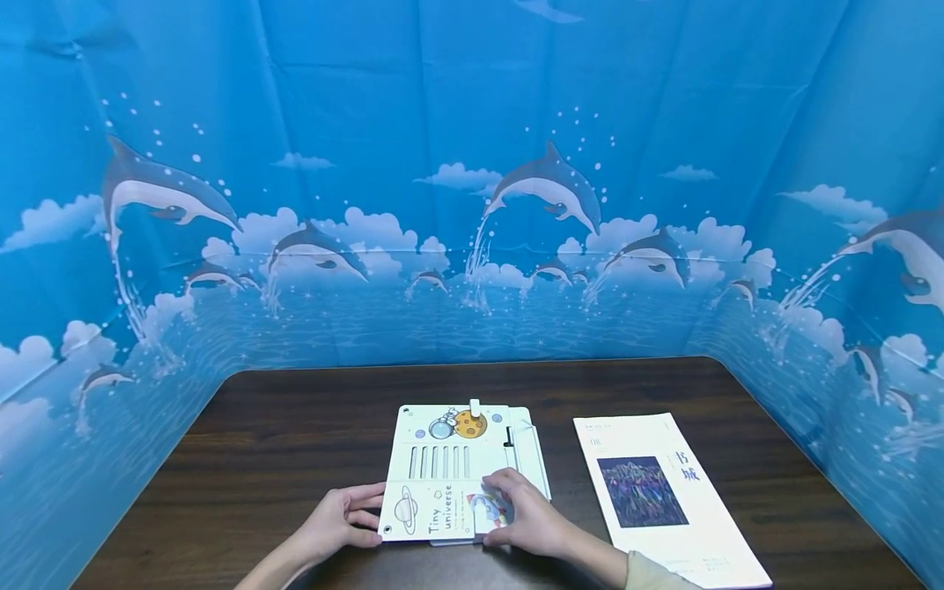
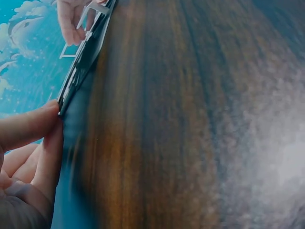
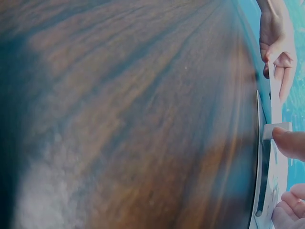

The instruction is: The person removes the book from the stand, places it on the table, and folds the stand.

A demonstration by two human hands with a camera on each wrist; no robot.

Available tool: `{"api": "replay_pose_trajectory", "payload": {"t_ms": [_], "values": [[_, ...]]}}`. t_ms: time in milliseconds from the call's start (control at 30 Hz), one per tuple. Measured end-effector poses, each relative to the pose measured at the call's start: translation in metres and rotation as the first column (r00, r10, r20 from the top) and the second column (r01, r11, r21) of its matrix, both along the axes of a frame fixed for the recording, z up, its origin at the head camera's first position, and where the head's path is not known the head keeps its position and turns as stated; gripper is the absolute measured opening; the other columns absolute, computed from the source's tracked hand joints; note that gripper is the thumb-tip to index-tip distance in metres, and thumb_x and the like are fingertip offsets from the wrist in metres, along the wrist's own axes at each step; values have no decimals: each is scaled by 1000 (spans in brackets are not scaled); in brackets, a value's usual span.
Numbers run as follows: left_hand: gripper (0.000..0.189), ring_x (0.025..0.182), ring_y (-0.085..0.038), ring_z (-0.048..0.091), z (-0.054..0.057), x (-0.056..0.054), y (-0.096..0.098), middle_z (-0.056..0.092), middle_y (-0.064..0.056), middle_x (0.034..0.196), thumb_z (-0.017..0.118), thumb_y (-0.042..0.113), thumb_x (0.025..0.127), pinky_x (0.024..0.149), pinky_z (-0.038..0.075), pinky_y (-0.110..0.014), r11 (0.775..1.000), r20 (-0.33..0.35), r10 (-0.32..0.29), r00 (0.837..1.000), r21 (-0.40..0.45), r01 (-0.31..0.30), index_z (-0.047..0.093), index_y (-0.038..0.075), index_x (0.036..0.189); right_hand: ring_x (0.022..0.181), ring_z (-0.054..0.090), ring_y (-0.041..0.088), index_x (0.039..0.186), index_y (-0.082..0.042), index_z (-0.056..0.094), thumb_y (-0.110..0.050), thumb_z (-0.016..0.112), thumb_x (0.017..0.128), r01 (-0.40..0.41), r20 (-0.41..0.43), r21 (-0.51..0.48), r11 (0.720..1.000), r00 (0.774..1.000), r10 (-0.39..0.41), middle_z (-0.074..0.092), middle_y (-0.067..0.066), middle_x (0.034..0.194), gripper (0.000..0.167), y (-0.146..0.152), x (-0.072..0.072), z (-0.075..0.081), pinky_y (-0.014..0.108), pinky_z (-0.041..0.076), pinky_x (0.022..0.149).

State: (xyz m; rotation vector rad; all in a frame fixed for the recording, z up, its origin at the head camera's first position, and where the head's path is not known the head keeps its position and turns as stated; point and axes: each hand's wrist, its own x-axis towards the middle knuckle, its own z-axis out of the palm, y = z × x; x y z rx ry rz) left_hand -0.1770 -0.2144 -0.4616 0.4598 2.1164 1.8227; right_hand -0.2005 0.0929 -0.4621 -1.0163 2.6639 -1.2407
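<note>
A flat white book stand [image 1: 431,442], printed with an astronaut, planets and the words "Tiny universe", lies on the dark table in the head view. My left hand [image 1: 345,518] pinches its lower left corner between thumb and fingers. In the left wrist view the thumb and forefinger [image 2: 45,117] meet at the stand's thin edge. My right hand [image 1: 533,516] grips the lower right part, thumb at the near edge and fingers across a printed panel [image 1: 485,510]. A raised white tab [image 3: 277,130] sits under the right thumb [image 3: 290,143] in the right wrist view.
To the right of the stand lies a white magazine [image 1: 708,533] with a dark picture on its cover. The wooden table [image 1: 295,434] has rounded far corners. Behind it hangs a blue curtain [image 1: 413,311] with dolphins and clouds.
</note>
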Motion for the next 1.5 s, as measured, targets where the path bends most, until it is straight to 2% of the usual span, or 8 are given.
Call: {"api": "replay_pose_trajectory", "payload": {"t_ms": [200, 467, 667, 833, 1033, 1100, 1233, 1500], "values": [[71, 79, -16, 65, -2, -1, 2, 49, -38, 114, 68, -13, 68, 66, 53, -26, 1000, -17, 12, 1000, -17, -12, 26, -27, 124, 100, 51, 18, 117, 5, 53, -16, 82, 61, 11, 1, 15, 1000, 1000, -11, 53, 7, 111, 66, -1, 0, 2, 30, 44, 87], [72, 78, -18, 65, -4, 1, 5, 51, -37, 113, 68, -16, 67, 67, 54, -27, 998, -1, 55, 998, -36, -55, 27, -25, 126, 99, 52, 18, 116, 5, 54, -16, 82, 60, 25, -16, 27, 999, 1000, -25, 54, 7, 110, 66, -1, 0, 1, 30, 43, 89], [73, 78, -17, 64, -5, 0, 4, 52, -36, 112, 68, -15, 67, 66, 54, -26, 997, -5, 55, 998, -45, -55, 26, -25, 126, 99, 52, 17, 116, 5, 54, -17, 82, 61, 14, 1, 22, 1000, 1000, -14, 54, 7, 110, 66, -1, -1, 2, 29, 44, 87], [73, 80, -18, 64, -4, 0, 2, 54, -34, 111, 70, -13, 67, 67, 54, -27, 996, -1, 60, 998, -62, -60, 28, -24, 126, 100, 53, 22, 117, 6, 52, -16, 80, 64, -3, 23, -34, 999, 1000, 4, 55, 10, 112, 64, 4, 0, 6, 32, 45, 88], [73, 81, -19, 64, -2, -1, 3, 55, -31, 110, 71, -11, 66, 66, 53, -26, 994, -19, 61, 998, -89, -62, 30, -24, 124, 108, 50, 33, 118, 4, 51, -9, 73, 74, -3, 115, -159, 987, 993, 21, 53, 17, 118, 51, 18, -4, 18, 40, 45, 91], [72, 81, -19, 64, -2, -1, 3, 54, -32, 110, 71, -11, 66, 66, 54, -26, 994, -27, 57, 998, -92, -59, 31, -24, 124, 108, 49, 35, 118, 3, 51, -7, 71, 76, 20, 122, -173, 985, 993, 2, 53, 19, 118, 48, 24, -7, 21, 41, 45, 90], [72, 82, -22, 64, -1, 0, 3, 53, -34, 111, 71, -13, 66, 66, 54, -27, 994, -34, 50, 998, -93, -53, 30, -25, 124, 106, 51, 34, 118, 3, 52, -7, 70, 77, 92, 114, -136, 986, 991, -76, 53, 19, 116, 46, 37, -13, 23, 42, 47, 87], [71, 82, -22, 64, -2, 1, 1, 53, -34, 111, 71, -13, 67, 65, 54, -27, 995, -33, 41, 999, -84, -44, 31, -25, 124, 100, 54, 31, 116, 4, 53, -8, 68, 78, 176, 133, -112, 978, 978, -161, 56, 15, 109, 42, 52, -19, 11, 41, 49, 84]]}}
